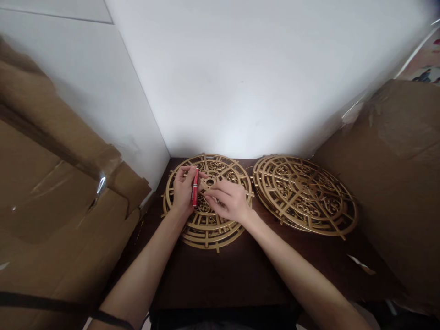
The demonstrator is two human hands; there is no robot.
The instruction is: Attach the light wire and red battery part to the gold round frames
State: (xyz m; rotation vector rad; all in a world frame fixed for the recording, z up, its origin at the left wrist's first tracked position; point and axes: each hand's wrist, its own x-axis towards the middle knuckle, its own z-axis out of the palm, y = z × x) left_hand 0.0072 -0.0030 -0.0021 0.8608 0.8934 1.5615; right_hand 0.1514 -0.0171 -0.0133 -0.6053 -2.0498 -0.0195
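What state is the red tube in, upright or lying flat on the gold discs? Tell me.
Held up, not lying flat: the slim red tube stands roughly on end in the left hand above the gold fretwork disc stack; the right hand touches it.

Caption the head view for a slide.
Left hand holds a red tube beside the right hand over a stack of gold filigree discs.

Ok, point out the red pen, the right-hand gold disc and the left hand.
red pen (195,189): head view, middle of its barrel.
right-hand gold disc (304,195): head view, its openwork centre.
left hand (182,190): head view, back of the hand.
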